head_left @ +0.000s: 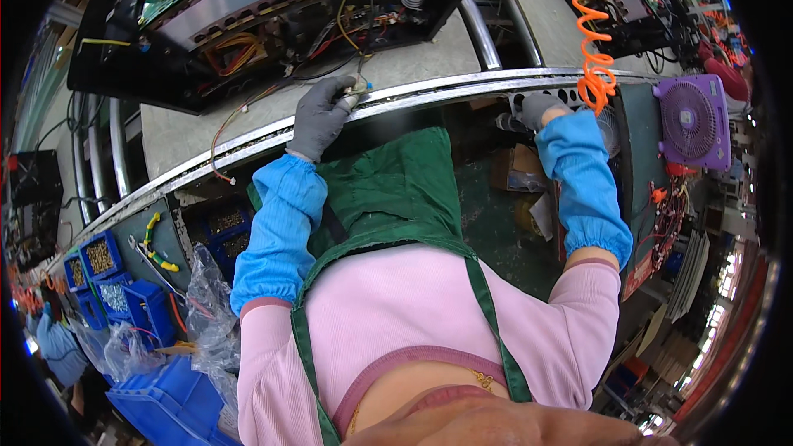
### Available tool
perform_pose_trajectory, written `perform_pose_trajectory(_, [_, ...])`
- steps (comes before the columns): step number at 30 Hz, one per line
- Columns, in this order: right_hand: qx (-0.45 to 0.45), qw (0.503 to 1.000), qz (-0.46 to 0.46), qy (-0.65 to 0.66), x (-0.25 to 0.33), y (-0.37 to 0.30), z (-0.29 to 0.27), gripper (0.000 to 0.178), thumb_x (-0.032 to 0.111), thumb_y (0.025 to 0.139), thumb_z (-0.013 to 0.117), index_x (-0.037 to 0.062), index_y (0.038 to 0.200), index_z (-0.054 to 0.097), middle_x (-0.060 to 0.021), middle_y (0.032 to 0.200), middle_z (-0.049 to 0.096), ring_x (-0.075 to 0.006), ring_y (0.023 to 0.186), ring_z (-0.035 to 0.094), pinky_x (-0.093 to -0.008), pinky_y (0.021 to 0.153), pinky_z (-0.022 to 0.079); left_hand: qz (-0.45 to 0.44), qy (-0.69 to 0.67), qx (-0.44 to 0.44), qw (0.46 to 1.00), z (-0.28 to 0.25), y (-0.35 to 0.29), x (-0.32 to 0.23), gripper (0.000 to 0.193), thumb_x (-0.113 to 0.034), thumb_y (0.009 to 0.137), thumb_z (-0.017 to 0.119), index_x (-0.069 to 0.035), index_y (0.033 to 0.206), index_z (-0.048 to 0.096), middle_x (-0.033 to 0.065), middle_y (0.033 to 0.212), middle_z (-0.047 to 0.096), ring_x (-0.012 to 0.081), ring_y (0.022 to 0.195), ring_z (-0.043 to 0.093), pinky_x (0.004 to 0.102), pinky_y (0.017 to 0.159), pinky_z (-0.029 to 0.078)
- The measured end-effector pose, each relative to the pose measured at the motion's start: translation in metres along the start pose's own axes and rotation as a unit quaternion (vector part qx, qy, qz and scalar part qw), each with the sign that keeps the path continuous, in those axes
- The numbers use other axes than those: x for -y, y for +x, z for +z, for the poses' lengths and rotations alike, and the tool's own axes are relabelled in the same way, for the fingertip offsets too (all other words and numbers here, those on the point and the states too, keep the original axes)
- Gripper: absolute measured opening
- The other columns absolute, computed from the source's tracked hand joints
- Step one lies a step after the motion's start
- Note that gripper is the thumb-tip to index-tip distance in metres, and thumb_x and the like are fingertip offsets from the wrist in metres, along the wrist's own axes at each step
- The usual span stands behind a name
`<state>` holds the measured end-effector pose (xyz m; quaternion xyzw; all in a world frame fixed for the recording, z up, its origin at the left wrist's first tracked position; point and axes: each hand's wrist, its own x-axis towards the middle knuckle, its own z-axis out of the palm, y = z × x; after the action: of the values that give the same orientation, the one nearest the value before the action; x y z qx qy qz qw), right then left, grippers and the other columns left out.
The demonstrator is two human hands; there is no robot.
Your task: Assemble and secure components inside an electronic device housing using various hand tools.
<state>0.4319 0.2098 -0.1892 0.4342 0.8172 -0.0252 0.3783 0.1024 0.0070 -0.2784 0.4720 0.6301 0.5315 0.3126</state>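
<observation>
At the metal rail (pixel 429 92), my left hand (pixel 320 122) in a grey glove pinches a small pale part with a bluish tip (pixel 357 91). A thin yellowish wire (pixel 344 23) runs from beside that part up into the open black equipment housing (pixel 186 74), which holds green circuit boards and coils. My right hand (pixel 541 107), also gloved in grey, is curled beside a perforated metal strip (pixel 570 97) below the rail. Its fingertips are mostly hidden, and what they hold cannot be made out. A loose wire with a white plug (pixel 216 167) hangs over the rail left of my left hand.
An orange coiled hose (pixel 588 33) dangles by my right forearm. On the right stands a purple fan (pixel 692 122). Blue bins of small hardware (pixel 101 258), pliers with yellow grips (pixel 150 239) and clear plastic bags (pixel 211 297) lie at left. A cardboard box (pixel 522 169) sits below the rail.
</observation>
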Motion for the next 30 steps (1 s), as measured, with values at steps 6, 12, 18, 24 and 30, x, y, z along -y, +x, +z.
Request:
perform_pose_trajectory(6, [-0.297, 0.911, -0.162, 0.236, 0.078, -0.005, -0.036, 0.029, 0.031, 0.086, 0.058, 0.0079, 0.103, 0.061, -0.0184, 0.098, 0.065, -0.0356, 0.091, 0.063, -0.0432, 0.078, 0.05, -0.052, -0.017, 0.034, 0.998, -0.001, 0.004, -0.006, 0.025, -0.007, 0.085, 0.064, -0.002, 0.109, 0.063, 0.0062, 0.098, 0.064, 0.0137, 0.088, 0.06, 0.0261, 0.081, 0.049])
perform_pose_trajectory(12, [-0.319, 0.817, -0.262, 0.402, 0.15, 0.028, -0.032, 0.029, 0.029, 0.087, 0.055, 0.0053, 0.102, 0.062, -0.0171, 0.098, 0.066, -0.0358, 0.091, 0.063, -0.043, 0.079, 0.049, -0.02, -0.052, 0.089, 0.994, 0.004, -0.021, -0.067, 0.025, -0.011, 0.085, 0.065, -0.002, 0.108, 0.062, 0.0058, 0.097, 0.065, 0.0129, 0.091, 0.058, 0.0266, 0.083, 0.046])
perform_pose_trajectory(18, [-0.301, 0.736, -0.19, 0.575, 0.174, 0.054, -0.003, 0.022, 0.02, 0.086, 0.056, 0.0055, 0.101, 0.063, -0.0137, 0.084, 0.068, -0.0263, 0.079, 0.067, -0.0357, 0.072, 0.051, -0.025, -0.098, 0.12, 0.988, 0.003, -0.038, -0.075, 0.025, -0.012, 0.086, 0.066, -0.003, 0.109, 0.062, 0.0037, 0.099, 0.064, 0.0104, 0.09, 0.056, 0.0255, 0.081, 0.046])
perform_pose_trajectory(24, [-0.277, 0.636, -0.187, 0.696, 0.18, 0.063, 0.007, 0.017, 0.015, 0.087, 0.058, 0.0036, 0.098, 0.064, -0.0079, 0.077, 0.067, -0.0142, 0.066, 0.064, -0.0298, 0.062, 0.051, -0.096, -0.182, -0.081, 0.975, -0.027, -0.034, -0.056, 0.021, -0.012, 0.088, 0.06, -0.004, 0.108, 0.061, 0.0028, 0.093, 0.063, 0.0102, 0.087, 0.056, 0.0245, 0.079, 0.047])
perform_pose_trajectory(30, [-0.336, 0.68, -0.191, 0.623, 0.177, 0.072, 0.01, 0.021, 0.019, 0.083, 0.061, 0.0024, 0.095, 0.063, -0.0084, 0.084, 0.063, -0.0156, 0.074, 0.059, -0.0318, 0.066, 0.048, -0.043, 0.005, -0.128, 0.991, -0.055, -0.041, -0.016, 0.035, -0.009, 0.076, 0.061, -0.002, 0.11, 0.059, 0.0122, 0.098, 0.063, 0.0213, 0.093, 0.061, 0.0325, 0.084, 0.048])
